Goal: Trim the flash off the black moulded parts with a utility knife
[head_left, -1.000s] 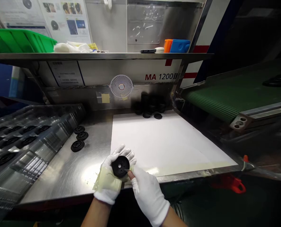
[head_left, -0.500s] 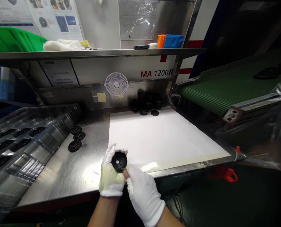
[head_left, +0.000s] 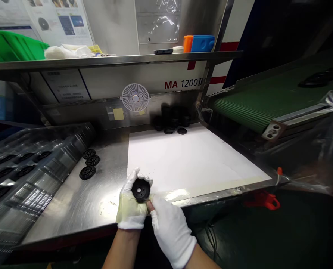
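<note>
A round black plastic part (head_left: 141, 192) with a small central hole sits in my left hand (head_left: 130, 209), its gloved fingers curled around the rim. My right hand (head_left: 170, 229), in a white glove with the thumb tip bare, is closed at the part's lower edge. Whatever is between those right fingers is too small or hidden to name. Both hands are over the front edge of the metal bench (head_left: 71, 209). To their left lie three similar black ribbed discs (head_left: 87, 172).
Stacked clear trays (head_left: 51, 168) holding black discs fill the left side. White paper (head_left: 194, 160) covers the bench's right part, with piled black discs (head_left: 173, 117) behind. A small fan (head_left: 135, 98) hangs below the shelf (head_left: 121, 59). A green conveyor (head_left: 247, 112) runs at the right.
The view has shifted slightly. Both hands keep nearly the same pose around the black part, with the right thumb still at its lower edge.
</note>
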`<state>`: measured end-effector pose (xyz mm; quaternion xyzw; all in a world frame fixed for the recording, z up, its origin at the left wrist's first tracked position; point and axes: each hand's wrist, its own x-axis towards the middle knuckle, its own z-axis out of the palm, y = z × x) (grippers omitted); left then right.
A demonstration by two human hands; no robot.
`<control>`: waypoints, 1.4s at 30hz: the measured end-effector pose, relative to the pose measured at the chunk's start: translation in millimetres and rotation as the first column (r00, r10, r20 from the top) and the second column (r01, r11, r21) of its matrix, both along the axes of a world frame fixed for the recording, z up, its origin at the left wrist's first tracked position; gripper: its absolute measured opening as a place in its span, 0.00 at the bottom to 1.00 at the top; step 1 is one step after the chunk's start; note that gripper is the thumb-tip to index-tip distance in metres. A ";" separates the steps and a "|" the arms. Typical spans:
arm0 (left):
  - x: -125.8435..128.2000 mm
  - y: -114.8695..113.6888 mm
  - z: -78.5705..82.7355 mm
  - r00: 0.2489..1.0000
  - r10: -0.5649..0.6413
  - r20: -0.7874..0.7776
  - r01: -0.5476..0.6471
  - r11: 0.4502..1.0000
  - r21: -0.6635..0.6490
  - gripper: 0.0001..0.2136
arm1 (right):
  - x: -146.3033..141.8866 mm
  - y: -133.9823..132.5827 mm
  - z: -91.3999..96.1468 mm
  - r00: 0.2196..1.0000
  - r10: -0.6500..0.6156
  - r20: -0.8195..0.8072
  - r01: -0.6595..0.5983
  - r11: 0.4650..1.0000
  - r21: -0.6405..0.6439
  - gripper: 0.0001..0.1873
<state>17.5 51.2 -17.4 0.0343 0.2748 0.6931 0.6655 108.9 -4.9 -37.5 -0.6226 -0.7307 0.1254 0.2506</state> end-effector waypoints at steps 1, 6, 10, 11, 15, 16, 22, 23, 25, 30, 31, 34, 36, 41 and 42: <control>0.3 -0.5 -0.2 0.999 0.029 -0.024 -0.029 0.999 0.017 0.05 | -1.3 -0.8 0.3 1.000 -0.003 0.008 0.003 1.000 0.001 0.10; -7.4 -8.6 1.0 0.981 -0.129 -0.145 0.134 0.991 0.025 0.16 | 5.5 3.1 -0.2 1.000 0.015 0.002 -0.015 0.999 0.028 0.11; -10.1 -10.2 2.2 0.979 -0.178 -0.097 0.183 0.982 0.045 0.13 | 11.7 4.8 -3.8 0.999 0.003 -0.043 -0.003 1.000 0.007 0.11; -8.8 -9.5 1.5 0.985 -0.142 -0.100 0.149 0.987 0.062 0.11 | 11.2 4.0 -4.4 0.999 -0.003 -0.043 0.003 1.000 0.000 0.11; 0.6 -7.1 -3.9 0.982 0.017 -0.187 0.007 0.992 0.128 0.11 | 3.2 -0.9 -2.7 0.999 -0.018 -0.034 0.019 1.000 0.008 0.11; 2.7 -7.3 -5.3 0.977 0.048 -0.206 -0.017 0.988 0.151 0.13 | 1.0 -1.8 -1.5 0.999 -0.016 -0.029 0.017 1.000 0.013 0.11; -2.3 -11.2 -5.3 0.982 -0.066 -0.180 0.084 0.992 0.095 0.15 | 2.9 0.6 1.3 1.000 -0.003 -0.007 0.003 1.000 0.008 0.12; -4.9 -11.5 -4.0 0.977 -0.150 -0.154 0.159 0.986 0.051 0.17 | 5.5 2.0 0.5 1.000 -0.005 -0.018 0.005 1.000 0.002 0.12; -8.4 -11.1 -1.6 0.963 -0.247 -0.104 0.251 0.968 0.019 0.17 | 10.3 4.5 -1.2 0.999 -0.014 -0.042 0.014 1.000 -0.005 0.11; -0.3 -4.3 -1.0 0.990 -0.116 -0.075 0.120 0.992 0.049 0.07 | 10.0 3.6 -3.2 0.997 -0.028 -0.066 0.027 1.000 -0.013 0.10; 2.5 -2.8 -2.1 0.994 -0.087 -0.070 0.089 0.995 0.037 0.05 | 7.8 2.2 -3.4 0.997 -0.031 -0.063 0.031 0.999 -0.008 0.10; 6.6 -1.8 -6.1 0.992 0.008 -0.122 0.003 0.996 0.090 0.05 | 1.5 -1.1 -3.5 0.999 -0.031 -0.038 0.031 0.999 0.007 0.11; 4.2 -4.2 -7.6 0.982 0.037 -0.186 -0.009 0.989 0.148 0.10 | 0.7 -1.6 -3.6 1.000 -0.024 -0.019 0.024 1.000 0.019 0.12; -7.1 -9.9 -4.6 0.966 -0.245 -0.086 0.246 0.969 0.006 0.18 | 11.2 2.2 -6.9 0.999 -0.028 -0.042 0.030 0.999 0.041 0.11; -7.2 -9.6 -4.2 0.969 -0.235 -0.076 0.237 0.971 0.014 0.18 | 12.9 2.7 -8.0 0.998 -0.034 -0.053 0.035 0.999 0.032 0.11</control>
